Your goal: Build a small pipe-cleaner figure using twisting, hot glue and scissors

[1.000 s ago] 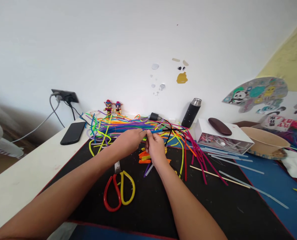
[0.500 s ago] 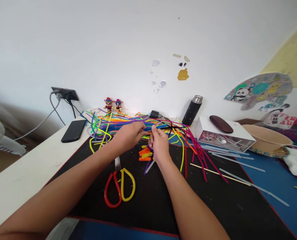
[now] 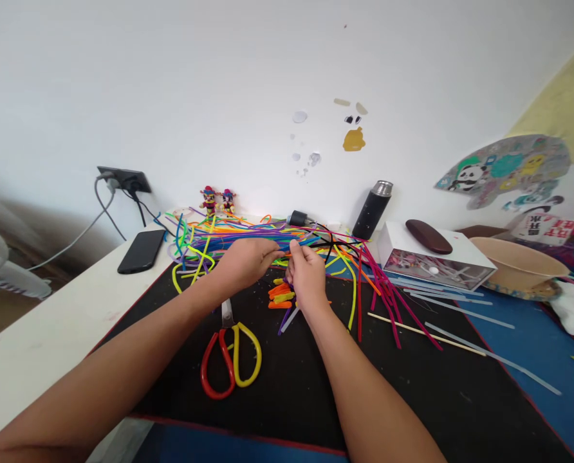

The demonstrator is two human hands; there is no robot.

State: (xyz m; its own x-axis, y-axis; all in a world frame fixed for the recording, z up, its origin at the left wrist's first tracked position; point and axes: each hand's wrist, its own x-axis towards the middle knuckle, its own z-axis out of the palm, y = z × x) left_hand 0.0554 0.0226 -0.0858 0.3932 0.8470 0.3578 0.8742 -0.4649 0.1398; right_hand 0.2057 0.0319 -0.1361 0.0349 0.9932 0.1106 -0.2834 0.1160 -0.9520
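My left hand [image 3: 248, 260] is closed, thumb and forefinger pinched together over the front of the pipe cleaner pile [image 3: 233, 239]. Close on its right, my right hand [image 3: 306, 273] is closed too, with its thumb raised against the curled fingers. Whatever thin thing the fingertips hold is too small to make out against the coloured stems behind. Below the hands, folded orange and yellow pipe cleaner pieces [image 3: 280, 296] lie on the black mat [image 3: 287, 392]. A short purple pipe cleaner [image 3: 284, 321] and a whitish stick [image 3: 289, 320] stick out beside my right wrist.
Scissors [image 3: 231, 360] with red and yellow handles lie on the mat. A phone [image 3: 141, 251] is at left, and two small figures [image 3: 209, 200] stand by the wall. At right are a black flask [image 3: 372, 210], a white box [image 3: 436, 257], a bowl [image 3: 518, 260] and a wooden stick [image 3: 426, 334].
My left fingertips have closed into a tighter pinch and sit slightly lower. My right hand stays almost in place. The view has shifted a little.
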